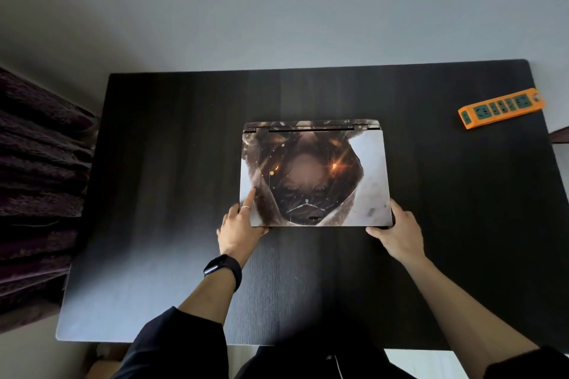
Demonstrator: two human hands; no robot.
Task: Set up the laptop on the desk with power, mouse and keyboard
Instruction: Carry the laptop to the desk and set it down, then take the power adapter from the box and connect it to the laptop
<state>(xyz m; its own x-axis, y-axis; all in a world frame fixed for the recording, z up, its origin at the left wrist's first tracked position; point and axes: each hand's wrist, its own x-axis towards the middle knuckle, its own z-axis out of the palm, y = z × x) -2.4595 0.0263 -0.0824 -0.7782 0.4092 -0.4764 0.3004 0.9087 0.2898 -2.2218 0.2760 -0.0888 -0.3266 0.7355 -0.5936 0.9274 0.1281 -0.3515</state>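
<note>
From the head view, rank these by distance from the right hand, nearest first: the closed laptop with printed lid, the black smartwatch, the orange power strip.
1. Closed laptop with printed lid: the right hand grips its near right corner.
2. Black smartwatch: on the left wrist, across to the left.
3. Orange power strip: far right desk corner.

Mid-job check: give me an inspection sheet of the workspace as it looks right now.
Surface: dark desk, mostly bare.
Job's things: closed laptop with printed lid, flat at centre; orange power strip at far right corner. Mouse, keyboard, charger: nothing seen.
Clutter: nothing seen.
Grippers: left hand and right hand grip the laptop's near corners; left index finger rests on the lid.
Cables: nothing seen on the desk.
Surroundings: plain wall behind; dark fabric at left.
</note>
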